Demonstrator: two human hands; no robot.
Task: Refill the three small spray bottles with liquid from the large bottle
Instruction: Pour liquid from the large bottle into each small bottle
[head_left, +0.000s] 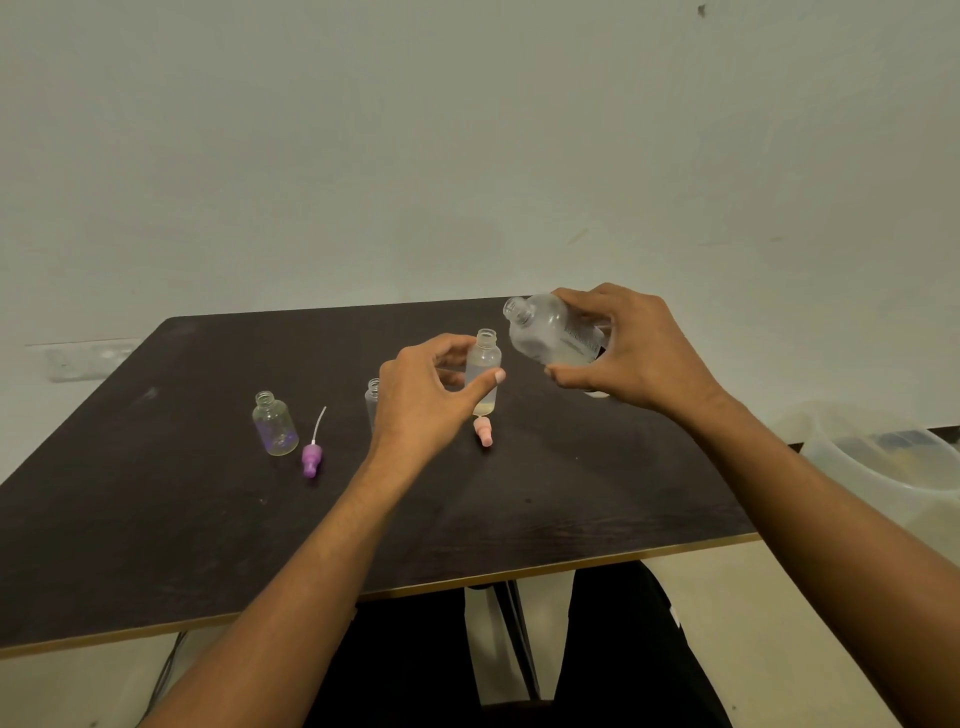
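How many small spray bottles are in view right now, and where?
3. One open bottle stands left on the table beside the purple spray cap; the left hand holds a second bottle; a third bottle stands behind that hand, mostly hidden.

Dark, kinda scuffed table (156, 519). A small open bottle (274, 425) is stood upright toward the left, with a purple spray cap (311, 457) laid just beside it. A pink spray cap (484, 432) is laid further right. A second small bottle (373, 402) is only half seen.
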